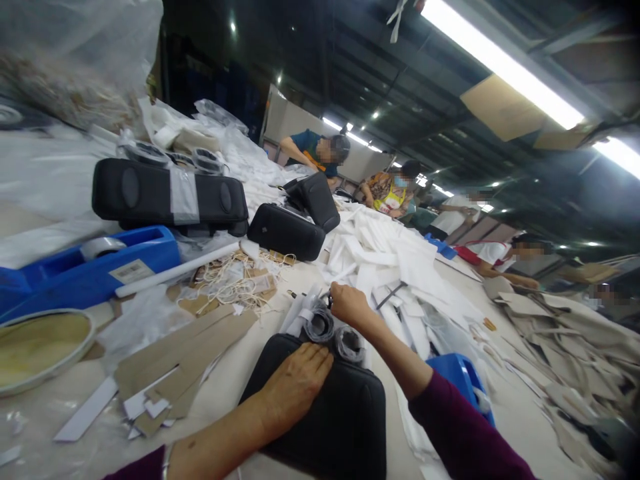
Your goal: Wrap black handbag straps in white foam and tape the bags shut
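Observation:
A black padded case (345, 413) lies on the table right in front of me. My left hand (297, 377) rests flat on its upper side, fingers stretched forward and its fingertips close to a grey coiled roll (319, 325). A second grey coil (349, 344) sits to the right, at the case's far edge. Just beyond the coils, my right hand (350, 305) is closed in a pinch. Something small and dark shows at its fingertips, too little of it to name. White wrapped strips (296, 313) lie left of the coils.
Further black cases (170, 193) (286, 230) stand at the back left. A blue tape dispenser (90, 270), cardboard pieces (185, 360) and tangled cords (240, 283) are on the left. White foam strips (385, 253) and another blue dispenser (463, 383) lie rightward. Several co-workers work beyond.

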`<state>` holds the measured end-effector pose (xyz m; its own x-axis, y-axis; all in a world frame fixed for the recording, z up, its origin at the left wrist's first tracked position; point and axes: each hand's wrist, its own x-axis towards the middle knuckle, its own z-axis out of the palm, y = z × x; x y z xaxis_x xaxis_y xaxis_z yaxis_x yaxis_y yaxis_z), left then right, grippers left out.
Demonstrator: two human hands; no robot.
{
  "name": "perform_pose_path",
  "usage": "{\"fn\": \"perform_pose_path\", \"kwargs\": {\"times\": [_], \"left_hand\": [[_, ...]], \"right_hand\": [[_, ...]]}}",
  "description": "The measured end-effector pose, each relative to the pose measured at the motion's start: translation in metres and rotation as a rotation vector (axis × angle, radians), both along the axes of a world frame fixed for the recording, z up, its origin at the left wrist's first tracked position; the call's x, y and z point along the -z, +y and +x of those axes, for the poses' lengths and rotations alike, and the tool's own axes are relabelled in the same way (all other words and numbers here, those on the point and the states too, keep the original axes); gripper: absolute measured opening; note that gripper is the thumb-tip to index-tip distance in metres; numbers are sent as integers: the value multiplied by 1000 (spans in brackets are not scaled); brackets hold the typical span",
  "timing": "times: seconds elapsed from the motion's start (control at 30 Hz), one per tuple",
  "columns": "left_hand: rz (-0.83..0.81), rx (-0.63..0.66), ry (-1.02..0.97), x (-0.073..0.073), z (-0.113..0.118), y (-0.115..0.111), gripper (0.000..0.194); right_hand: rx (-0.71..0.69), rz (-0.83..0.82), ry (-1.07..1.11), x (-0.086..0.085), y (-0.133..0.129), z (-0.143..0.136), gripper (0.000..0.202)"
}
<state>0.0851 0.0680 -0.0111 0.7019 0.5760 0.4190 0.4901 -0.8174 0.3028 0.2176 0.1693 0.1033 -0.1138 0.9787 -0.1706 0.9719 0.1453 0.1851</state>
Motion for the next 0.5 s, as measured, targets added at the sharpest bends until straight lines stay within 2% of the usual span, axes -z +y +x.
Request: {"fn": "perform_pose_path", "kwargs": {"times": [0.13,0.23,0.4,0.5], "left_hand": [[-27,8,-2,-2,-1,0,53],[-35,12,4,-5,-2,0,50],[-44,13,6,-6,-3,1,51],[-42,26,20,-3,-2,3,53]], "right_hand": [[-80,-190,75,-31,30,-17,29],[-45,-281,110,-48,60,-30,30],[129,-413,152,-48,94,-50,14],[203,-461,238,-46,102,-62,24]]}}
